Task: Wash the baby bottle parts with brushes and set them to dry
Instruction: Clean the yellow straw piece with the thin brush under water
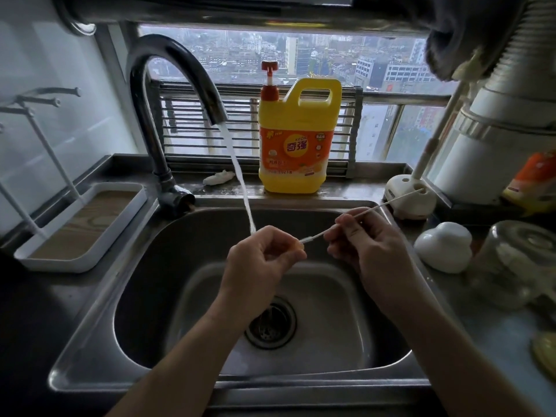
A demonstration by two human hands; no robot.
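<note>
Thin brush (314,236) in pinch of right hand (371,251), bristled tip inside curled left hand (258,261)

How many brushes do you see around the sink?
2: a thin brush pinched by the right hand over the sink, and a long-handled brush standing in the white holder. Others may be hidden.

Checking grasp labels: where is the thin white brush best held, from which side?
Grip the thin white brush on its bare stem, from the right, as the right hand pinches it: the bristled tip points left into the left hand's pinch.
</note>
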